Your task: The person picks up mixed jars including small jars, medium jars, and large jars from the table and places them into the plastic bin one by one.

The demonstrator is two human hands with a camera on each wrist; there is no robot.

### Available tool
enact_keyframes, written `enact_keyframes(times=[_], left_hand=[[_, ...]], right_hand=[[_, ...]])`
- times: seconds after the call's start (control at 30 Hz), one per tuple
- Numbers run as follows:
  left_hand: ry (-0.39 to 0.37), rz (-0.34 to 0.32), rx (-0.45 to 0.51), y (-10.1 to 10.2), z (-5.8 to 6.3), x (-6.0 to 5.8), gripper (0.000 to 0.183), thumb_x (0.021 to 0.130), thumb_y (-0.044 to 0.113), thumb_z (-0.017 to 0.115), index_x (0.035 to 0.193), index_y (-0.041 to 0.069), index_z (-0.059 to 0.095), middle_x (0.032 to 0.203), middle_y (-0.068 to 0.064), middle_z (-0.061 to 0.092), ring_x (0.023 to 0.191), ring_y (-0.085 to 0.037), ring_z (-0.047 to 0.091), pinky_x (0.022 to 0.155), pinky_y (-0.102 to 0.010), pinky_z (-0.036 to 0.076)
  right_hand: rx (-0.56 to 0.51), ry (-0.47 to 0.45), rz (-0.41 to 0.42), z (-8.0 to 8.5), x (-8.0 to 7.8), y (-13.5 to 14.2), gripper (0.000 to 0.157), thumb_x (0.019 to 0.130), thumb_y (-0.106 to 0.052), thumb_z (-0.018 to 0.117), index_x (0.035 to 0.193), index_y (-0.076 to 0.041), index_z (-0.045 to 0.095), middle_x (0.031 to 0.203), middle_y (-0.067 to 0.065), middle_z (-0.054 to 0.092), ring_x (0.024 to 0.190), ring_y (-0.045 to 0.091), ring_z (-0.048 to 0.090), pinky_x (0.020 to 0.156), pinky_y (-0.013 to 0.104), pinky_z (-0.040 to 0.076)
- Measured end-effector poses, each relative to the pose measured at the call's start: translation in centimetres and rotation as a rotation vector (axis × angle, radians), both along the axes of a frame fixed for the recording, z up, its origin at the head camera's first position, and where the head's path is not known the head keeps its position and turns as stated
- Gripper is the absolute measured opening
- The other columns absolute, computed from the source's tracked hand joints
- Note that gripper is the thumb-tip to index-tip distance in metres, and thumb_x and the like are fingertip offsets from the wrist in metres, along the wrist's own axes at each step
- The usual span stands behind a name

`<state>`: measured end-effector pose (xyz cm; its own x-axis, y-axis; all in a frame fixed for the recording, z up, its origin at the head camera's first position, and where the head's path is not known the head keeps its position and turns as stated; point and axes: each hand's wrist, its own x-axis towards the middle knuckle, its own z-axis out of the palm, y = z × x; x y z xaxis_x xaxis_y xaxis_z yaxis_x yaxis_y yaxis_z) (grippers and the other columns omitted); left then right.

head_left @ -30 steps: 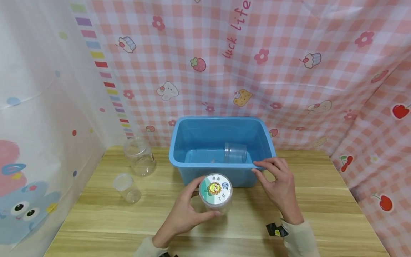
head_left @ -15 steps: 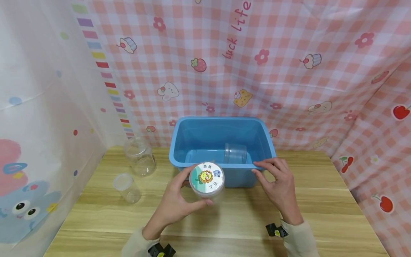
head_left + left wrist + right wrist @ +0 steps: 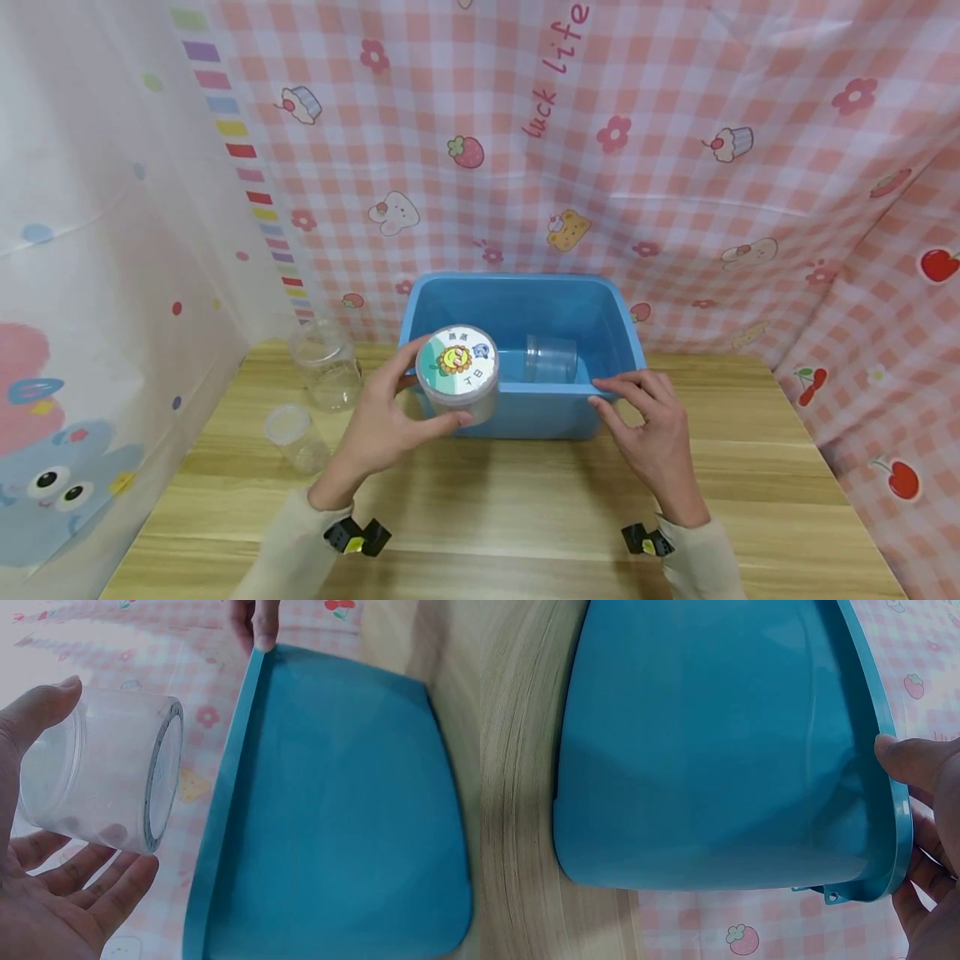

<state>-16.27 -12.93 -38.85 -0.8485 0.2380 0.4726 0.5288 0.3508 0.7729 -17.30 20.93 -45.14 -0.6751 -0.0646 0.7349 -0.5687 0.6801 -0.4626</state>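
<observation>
Our left hand (image 3: 378,425) grips the jar (image 3: 458,372) upright over the bin's (image 3: 525,412) near-left rim; our right hand (image 3: 652,421) pinches the near-right rim.

Three views, one bin
Head looks down from above; both wrist cameras sit close, sharing the blue bin (image 3: 517,312) (image 3: 337,825) (image 3: 720,750).
</observation>
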Motion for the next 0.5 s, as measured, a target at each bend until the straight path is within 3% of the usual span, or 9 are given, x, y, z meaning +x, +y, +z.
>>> enact_keyframes(times=[0.5], left_hand=[[0.041, 0.053, -0.124, -1.8, 2.3, -4.2, 0.086, 0.071, 0.028, 0.096, 0.145, 0.016, 0.054, 0.127, -0.002, 0.068, 0.116, -0.021, 0.064, 0.097, -0.043, 0.058]], right_hand=[[0.002, -0.002, -0.001, 0.0, 0.0, 0.0, 0.031, 0.078, -0.005, 0.088, 0.107, -0.012, 0.081, 0.100, 0.005, 0.070, 0.096, 0.020, 0.056, 0.083, 0.024, 0.044]])
